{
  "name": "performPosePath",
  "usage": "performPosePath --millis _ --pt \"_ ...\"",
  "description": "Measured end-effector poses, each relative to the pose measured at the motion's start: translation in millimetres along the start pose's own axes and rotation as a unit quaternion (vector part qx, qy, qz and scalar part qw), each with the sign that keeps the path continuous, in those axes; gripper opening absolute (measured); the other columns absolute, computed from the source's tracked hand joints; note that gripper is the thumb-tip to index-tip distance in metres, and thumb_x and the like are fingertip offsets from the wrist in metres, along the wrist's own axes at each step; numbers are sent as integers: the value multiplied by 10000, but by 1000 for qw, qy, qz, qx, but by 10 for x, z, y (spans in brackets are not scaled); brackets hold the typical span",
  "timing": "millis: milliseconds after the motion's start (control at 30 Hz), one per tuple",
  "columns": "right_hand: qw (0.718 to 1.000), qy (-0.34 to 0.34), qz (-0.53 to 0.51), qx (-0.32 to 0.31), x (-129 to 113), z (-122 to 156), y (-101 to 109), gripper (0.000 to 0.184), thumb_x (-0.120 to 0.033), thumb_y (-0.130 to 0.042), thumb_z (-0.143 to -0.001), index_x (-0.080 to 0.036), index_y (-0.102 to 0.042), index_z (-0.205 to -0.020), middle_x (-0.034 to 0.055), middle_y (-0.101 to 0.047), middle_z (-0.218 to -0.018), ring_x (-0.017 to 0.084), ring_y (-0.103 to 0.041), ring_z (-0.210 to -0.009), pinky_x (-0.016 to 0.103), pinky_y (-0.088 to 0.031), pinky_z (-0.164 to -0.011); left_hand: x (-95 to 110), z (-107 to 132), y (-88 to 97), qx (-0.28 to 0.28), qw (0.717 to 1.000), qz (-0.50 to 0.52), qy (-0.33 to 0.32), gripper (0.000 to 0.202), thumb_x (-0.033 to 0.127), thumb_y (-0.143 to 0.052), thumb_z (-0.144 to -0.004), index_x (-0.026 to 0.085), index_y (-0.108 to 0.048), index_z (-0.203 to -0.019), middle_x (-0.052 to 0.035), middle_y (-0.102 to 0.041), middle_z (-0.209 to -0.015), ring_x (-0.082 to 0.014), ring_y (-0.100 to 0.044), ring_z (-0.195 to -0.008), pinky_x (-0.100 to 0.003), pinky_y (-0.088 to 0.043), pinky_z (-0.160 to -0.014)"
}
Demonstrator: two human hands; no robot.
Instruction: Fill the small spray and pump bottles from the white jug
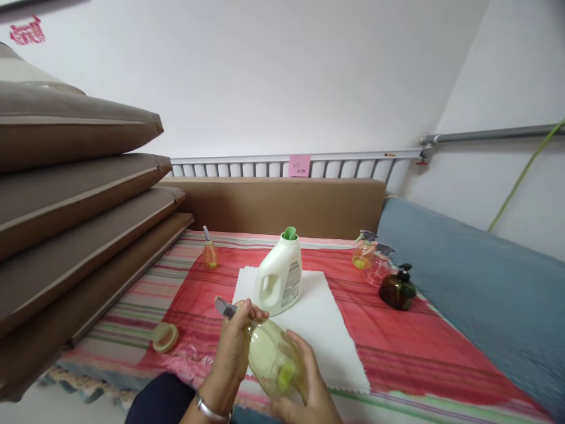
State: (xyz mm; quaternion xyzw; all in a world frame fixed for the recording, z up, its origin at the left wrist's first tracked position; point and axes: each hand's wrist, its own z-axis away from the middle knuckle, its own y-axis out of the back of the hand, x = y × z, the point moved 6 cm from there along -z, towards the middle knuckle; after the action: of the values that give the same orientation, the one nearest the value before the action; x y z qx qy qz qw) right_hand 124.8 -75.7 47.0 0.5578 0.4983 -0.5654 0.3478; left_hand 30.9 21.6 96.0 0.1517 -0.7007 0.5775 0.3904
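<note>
Head view: a yellow-tinted bottle (267, 353) is held up between the two hands near the lower middle, tilted, with its grey nozzle (226, 308) pointing up and to the left and its base toward the lower right. The left hand (238, 335) reaches up from below, fingers curled around the neck just under the nozzle, a silver bracelet (212, 412) at its wrist. The right hand (311, 383) comes in from the lower right and grips the bottle near its base, fingers along the far side and thumb below; a bright yellow-green patch shows through the wall beside it.

Just beyond the hands, a white jug (276, 285) with a green piece (290, 233) in its mouth stands on a white sheet (335, 335), which lies over a red cloth (344, 306). To the left are a round pale-green object (165, 337) and a small bottle with a grey tip (210, 257); to the right, two clear spray bottles (362, 256) and a dark pump bottle (398, 290) sit close together. Stacked brown cushions (79, 144) rise at the left, and a pink note (299, 166) is on the radiator (238, 169) behind
</note>
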Motion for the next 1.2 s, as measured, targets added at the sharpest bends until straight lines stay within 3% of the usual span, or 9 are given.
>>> performPosePath --millis 100,200,367,467,633,900,1000,1100,1200 --pt "1000 -8 -6 22 46 61 24 871 -470 -790 -509 -245 -364 -1235 123 -527 -1241 276 -542 -1105 359 -443 -908 48 0 -66 -30 999 1 16 277 370 -645 -756 155 -573 -596 -6 -614 -619 -169 -601 -674 -300 -432 -742" --pt "988 -82 -124 -34 53 35 -9 847 -632 -720 -514 -237 -431 -1205 103 -630 -1099 259 -633 -943 351 -508 -768 51 36 -164 -82 994 32 71 290 398 -610 -782 148 -602 -634 -48 -661 -692 -215 -629 -754 -353 -438 -797" --pt "884 -333 -289 -159 108 116 -188 860 -829 -190 -708 -169 -525 -1145 90 -692 -722 154 -641 -508 208 -443 -445 37 53 -146 -92 989 51 107 296 399 -604 -788 142 -625 -645 -61 -680 -718 -267 -643 -845 -415 -413 -882" --pt "894 -314 -286 -142 99 131 -197 851 -835 -341 -663 -201 -473 -1216 102 -693 -832 147 -640 -519 232 -468 -473 25 25 -67 -59 993 57 84 276 374 -633 -766 139 -625 -622 -35 -666 -658 -236 -651 -776 -386 -424 -861" --pt "930 -212 -299 -29 59 115 -134 949 -561 -753 -555 -386 -212 -1314 81 -539 -1236 242 -668 -850 305 -532 -529 32 38 -86 -69 995 33 67 269 362 -616 -773 137 -623 -626 -45 -667 -661 -232 -648 -774 -379 -430 -856" --pt "902 -344 -248 -77 115 136 -166 719 -765 -326 -749 -222 -383 -1216 12 -642 -618 131 -608 -407 158 -394 -345 31 65 -50 -63 995 -40 72 246 363 -629 -765 127 -628 -694 -109 -716 -767 -251 -658 -770 -384 -459 -793" --pt "934 -306 -173 -63 107 88 -114 712 -744 -340 -757 -212 -360 -1230 6 -642 -634 83 -536 -329 140 -338 -318 21 59 -31 -65 994 -29 87 236 345 -624 -771 121 -642 -697 -118 -724 -792 -257 -661 -805 -388 -453 -817" --pt "986 -169 8 -8 -81 30 -7 697 -618 -533 -713 -225 -316 -1246 55 -666 -856 112 -577 -417 208 -403 -368 30 39 -17 -56 993 23 99 211 333 -637 -762 133 -652 -693 -91 -729 -763 -261 -664 -853 -406 -432 -873" --pt "972 -9 229 56 -389 45 49 667 -362 -678 -593 -246 -396 -1186 78 -617 -1074 207 -645 -735 293 -508 -588 47 6 19 -30 994 43 98 202 338 -672 -733 142 -655 -688 -80 -733 -747 -256 -670 -850 -400 -428 -878"
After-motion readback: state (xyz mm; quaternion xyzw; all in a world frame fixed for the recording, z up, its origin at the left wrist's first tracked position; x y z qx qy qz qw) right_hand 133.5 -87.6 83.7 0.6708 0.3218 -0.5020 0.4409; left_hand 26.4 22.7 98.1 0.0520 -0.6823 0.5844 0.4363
